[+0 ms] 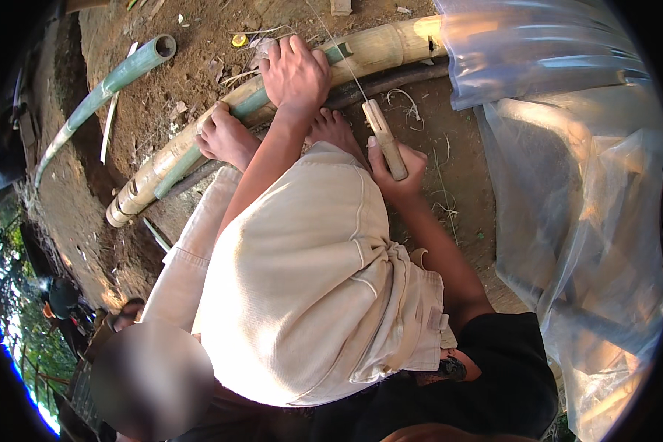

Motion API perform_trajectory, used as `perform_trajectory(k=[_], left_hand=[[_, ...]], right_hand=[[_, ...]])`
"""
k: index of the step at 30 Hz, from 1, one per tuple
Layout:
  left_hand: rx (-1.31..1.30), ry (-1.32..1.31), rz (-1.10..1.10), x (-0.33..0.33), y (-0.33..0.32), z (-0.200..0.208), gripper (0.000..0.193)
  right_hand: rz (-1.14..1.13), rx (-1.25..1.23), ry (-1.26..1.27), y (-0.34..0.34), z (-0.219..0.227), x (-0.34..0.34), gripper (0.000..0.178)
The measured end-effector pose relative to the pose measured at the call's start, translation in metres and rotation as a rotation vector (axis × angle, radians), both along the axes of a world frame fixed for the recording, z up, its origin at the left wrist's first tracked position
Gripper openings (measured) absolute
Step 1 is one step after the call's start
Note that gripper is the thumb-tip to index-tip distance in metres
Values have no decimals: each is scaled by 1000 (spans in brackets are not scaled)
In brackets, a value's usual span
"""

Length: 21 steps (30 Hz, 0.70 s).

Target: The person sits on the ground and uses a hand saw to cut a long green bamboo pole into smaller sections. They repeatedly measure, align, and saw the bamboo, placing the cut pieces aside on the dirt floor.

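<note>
A length of green bamboo (253,102) lies along a thick yellow bamboo pole (162,158) on the ground. My left hand (296,74) is closed over the green bamboo near its right end, pressing it against the pole. My left foot (227,138) bears on the bamboo beside it, and my right foot (334,131) stands close behind. In my right hand (405,168) is a tool with a split bamboo handle (387,144). Its long, thin blade (339,50) appears edge-on, crossing just right of the green bamboo's end; its exact kind cannot be made out.
Another green bamboo tube (114,85) lies at the upper left. Clear plastic sheeting (560,184) covers the right side. A dark pole (379,82) runs under the yellow one. Thin shavings (443,188) litter the bare earth. A blurred round patch hides the lower left.
</note>
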<state>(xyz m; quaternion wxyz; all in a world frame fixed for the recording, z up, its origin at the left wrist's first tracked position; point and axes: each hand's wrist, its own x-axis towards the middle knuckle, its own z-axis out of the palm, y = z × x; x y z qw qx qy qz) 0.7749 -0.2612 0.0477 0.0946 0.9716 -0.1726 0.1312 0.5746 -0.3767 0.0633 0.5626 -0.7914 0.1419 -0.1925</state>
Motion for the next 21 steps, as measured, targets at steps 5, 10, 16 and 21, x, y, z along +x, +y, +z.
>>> perform_trajectory(k=[5,10,16,21], left_hand=[[33,4,-22,1,1,5,25],[16,-13,31,-1,-4,5,22],[-4,37,81,1,-5,7,22],[65,203,199,11,-15,12,32]], right_hand=[[-3,28,118,-3,22,-11,9],[-30,113,73,9,12,-15,9],[-42,62,59,10,11,5,8],[-97,50,16,14,17,24,9]])
